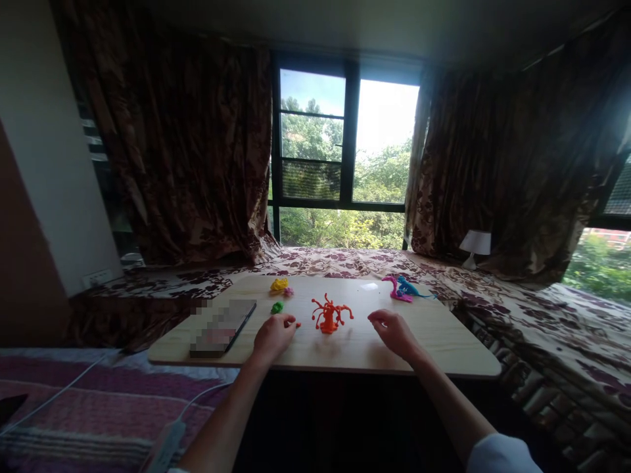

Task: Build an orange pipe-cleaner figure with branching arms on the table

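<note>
An orange clay figure (329, 316) stands upright on the table (340, 355), with a thick stem and several curling arms ending in small balls. On its left is my left hand (277, 335), fingers closed, with a small orange clay piece (298, 324) showing at the fingertips. My right hand (394, 332) hovers to the figure's right, its fingers curled together in a pinch. Whatever lies between those right fingertips is too small to make out. Neither hand touches the figure. A green clay lump (277, 307) sits just beyond my left hand.
Yellow clay (279, 284) and a pink lump (288, 292) lie at the back left. At the back right are a magenta clay shape (394, 289) and a blue one (407, 287). A partly blurred flat dark-edged object (241, 320) rests left. Behind stands a white lamp (476, 243).
</note>
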`<state>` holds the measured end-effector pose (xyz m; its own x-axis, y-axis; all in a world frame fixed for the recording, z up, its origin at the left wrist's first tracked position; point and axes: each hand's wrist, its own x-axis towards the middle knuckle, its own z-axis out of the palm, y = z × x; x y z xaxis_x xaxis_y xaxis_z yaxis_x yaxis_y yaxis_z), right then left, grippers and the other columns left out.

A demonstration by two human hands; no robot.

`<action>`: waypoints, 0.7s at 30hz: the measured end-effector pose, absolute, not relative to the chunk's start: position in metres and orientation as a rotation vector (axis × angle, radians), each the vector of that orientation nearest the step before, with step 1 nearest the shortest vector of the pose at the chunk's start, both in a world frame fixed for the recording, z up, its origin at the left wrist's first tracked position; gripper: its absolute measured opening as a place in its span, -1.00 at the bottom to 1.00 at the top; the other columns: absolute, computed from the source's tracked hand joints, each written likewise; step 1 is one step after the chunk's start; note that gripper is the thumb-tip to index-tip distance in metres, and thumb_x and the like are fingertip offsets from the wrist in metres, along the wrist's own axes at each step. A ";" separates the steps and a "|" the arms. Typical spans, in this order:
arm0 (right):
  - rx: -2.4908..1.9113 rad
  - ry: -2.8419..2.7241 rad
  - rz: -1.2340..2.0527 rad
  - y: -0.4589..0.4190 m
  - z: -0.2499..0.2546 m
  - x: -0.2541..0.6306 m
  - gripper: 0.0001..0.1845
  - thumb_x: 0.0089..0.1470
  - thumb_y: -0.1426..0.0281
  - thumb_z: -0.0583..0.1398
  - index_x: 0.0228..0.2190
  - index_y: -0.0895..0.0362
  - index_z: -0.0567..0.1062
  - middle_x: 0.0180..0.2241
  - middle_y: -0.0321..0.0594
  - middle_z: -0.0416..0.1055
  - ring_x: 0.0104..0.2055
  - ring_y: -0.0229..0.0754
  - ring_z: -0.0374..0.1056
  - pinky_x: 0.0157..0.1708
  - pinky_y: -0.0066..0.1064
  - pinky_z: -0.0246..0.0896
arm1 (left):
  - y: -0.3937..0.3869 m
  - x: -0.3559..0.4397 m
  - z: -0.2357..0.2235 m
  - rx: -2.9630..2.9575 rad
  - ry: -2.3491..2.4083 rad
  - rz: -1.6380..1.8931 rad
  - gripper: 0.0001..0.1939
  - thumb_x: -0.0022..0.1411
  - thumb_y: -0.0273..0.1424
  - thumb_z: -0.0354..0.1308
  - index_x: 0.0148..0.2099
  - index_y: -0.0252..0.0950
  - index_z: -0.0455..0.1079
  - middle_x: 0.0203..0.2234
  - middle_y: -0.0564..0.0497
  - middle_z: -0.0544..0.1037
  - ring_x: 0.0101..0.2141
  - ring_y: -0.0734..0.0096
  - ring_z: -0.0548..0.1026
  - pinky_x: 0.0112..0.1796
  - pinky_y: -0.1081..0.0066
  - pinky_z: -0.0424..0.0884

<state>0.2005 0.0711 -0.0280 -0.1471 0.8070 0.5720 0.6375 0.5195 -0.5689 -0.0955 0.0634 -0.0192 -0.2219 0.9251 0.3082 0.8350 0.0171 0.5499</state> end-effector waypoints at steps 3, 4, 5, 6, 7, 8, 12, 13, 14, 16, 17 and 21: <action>-1.138 -1.765 0.304 0.051 -0.042 0.196 -0.78 0.00 0.39 0.06 -0.35 0.07 0.49 -0.36 -0.26 0.46 -0.34 -0.23 0.36 -0.32 -0.43 0.23 | 0.053 -0.082 -0.018 1.963 2.133 1.110 -0.75 0.08 -0.26 0.00 -0.30 -0.22 0.45 -0.37 0.01 0.54 -0.35 0.40 0.45 -0.38 0.52 0.24; -1.111 -1.750 0.330 0.044 -0.044 0.192 -0.78 0.01 0.37 0.06 -0.33 0.06 0.48 -0.35 -0.27 0.46 -0.33 -0.24 0.36 -0.31 -0.44 0.23 | 0.048 -0.076 -0.018 2.001 2.119 1.147 -0.74 0.10 -0.25 -0.03 -0.30 -0.22 0.45 -0.36 0.01 0.53 -0.35 0.41 0.44 -0.37 0.51 0.23; -1.089 -1.746 0.349 0.038 -0.046 0.187 -0.79 0.01 0.36 0.07 -0.32 0.05 0.48 -0.34 -0.28 0.46 -0.32 -0.24 0.35 -0.30 -0.45 0.22 | 0.043 -0.067 -0.020 2.037 2.090 1.151 -0.72 0.12 -0.25 -0.05 -0.29 -0.21 0.44 -0.36 0.01 0.53 -0.35 0.41 0.44 -0.36 0.50 0.23; -1.078 -1.747 0.363 0.033 -0.047 0.183 -0.79 0.02 0.36 0.07 -0.31 0.05 0.47 -0.34 -0.29 0.45 -0.31 -0.24 0.35 -0.29 -0.45 0.22 | 0.037 -0.058 -0.022 2.087 2.034 1.116 -0.72 0.13 -0.26 -0.07 -0.27 -0.21 0.44 -0.36 0.01 0.52 -0.34 0.41 0.43 -0.35 0.50 0.23; -1.079 -1.746 0.371 0.030 -0.049 0.179 -0.79 0.01 0.37 0.07 -0.32 0.05 0.47 -0.35 -0.28 0.45 -0.32 -0.24 0.35 -0.29 -0.44 0.21 | 0.032 -0.048 -0.025 2.140 1.968 1.048 -0.72 0.13 -0.27 -0.07 -0.26 -0.21 0.45 -0.35 0.01 0.52 -0.34 0.41 0.43 -0.33 0.49 0.24; -1.093 -1.742 0.374 0.028 -0.050 0.176 -0.79 0.01 0.38 0.06 -0.34 0.06 0.48 -0.36 -0.28 0.45 -0.32 -0.24 0.35 -0.29 -0.44 0.21 | 0.027 -0.038 -0.028 2.194 1.918 0.978 -0.73 0.13 -0.29 -0.06 -0.26 -0.20 0.45 -0.35 0.00 0.51 -0.33 0.40 0.42 -0.31 0.48 0.24; -1.167 -1.719 0.370 0.030 -0.057 0.174 -0.77 0.01 0.42 0.03 -0.36 0.08 0.48 -0.37 -0.26 0.44 -0.36 -0.24 0.34 -0.33 -0.44 0.20 | 0.016 -0.004 -0.040 2.355 1.917 0.984 -0.68 0.12 -0.38 -0.07 -0.10 -0.18 0.38 -0.20 -0.02 0.47 -0.14 0.32 0.33 -0.16 0.39 0.18; -1.176 -1.724 0.359 0.030 -0.058 0.175 -0.77 0.01 0.43 0.02 -0.36 0.08 0.47 -0.36 -0.26 0.44 -0.36 -0.24 0.34 -0.32 -0.45 0.20 | 0.015 0.001 -0.041 2.369 1.931 0.986 -0.66 0.12 -0.40 -0.08 -0.05 -0.18 0.35 -0.16 -0.01 0.45 -0.12 0.32 0.31 -0.14 0.37 0.17; -1.184 -1.735 0.343 0.029 -0.059 0.175 -0.77 0.01 0.44 0.02 -0.36 0.07 0.47 -0.36 -0.27 0.43 -0.35 -0.24 0.34 -0.32 -0.45 0.19 | 0.015 0.005 -0.043 2.375 1.947 0.980 -0.64 0.12 -0.41 -0.08 -0.02 -0.18 0.32 -0.13 -0.01 0.43 -0.11 0.31 0.30 -0.14 0.36 0.16; -1.209 -1.760 0.298 0.027 -0.060 0.175 -0.77 0.00 0.46 0.03 -0.36 0.07 0.47 -0.36 -0.28 0.43 -0.32 -0.24 0.33 -0.30 -0.45 0.17 | 0.015 0.010 -0.044 2.373 1.980 0.958 -0.60 0.12 -0.43 -0.09 0.03 -0.21 0.27 -0.09 -0.02 0.40 -0.09 0.31 0.28 -0.11 0.35 0.14; -1.224 -1.770 0.273 0.026 -0.060 0.175 -0.77 -0.01 0.47 0.03 -0.37 0.06 0.47 -0.36 -0.28 0.42 -0.31 -0.24 0.33 -0.29 -0.45 0.17 | 0.015 0.011 -0.045 2.364 1.999 0.946 -0.59 0.12 -0.44 -0.09 0.04 -0.23 0.24 -0.08 -0.04 0.40 -0.07 0.31 0.27 -0.10 0.35 0.13; -1.278 -1.795 0.207 0.023 -0.058 0.172 -0.77 -0.03 0.49 0.05 -0.38 0.05 0.48 -0.36 -0.29 0.42 -0.26 -0.21 0.31 -0.25 -0.44 0.14 | 0.016 0.011 -0.045 2.307 2.046 0.894 -0.54 0.11 -0.43 -0.09 0.10 -0.30 0.17 -0.04 -0.10 0.36 -0.03 0.28 0.24 -0.04 0.35 0.07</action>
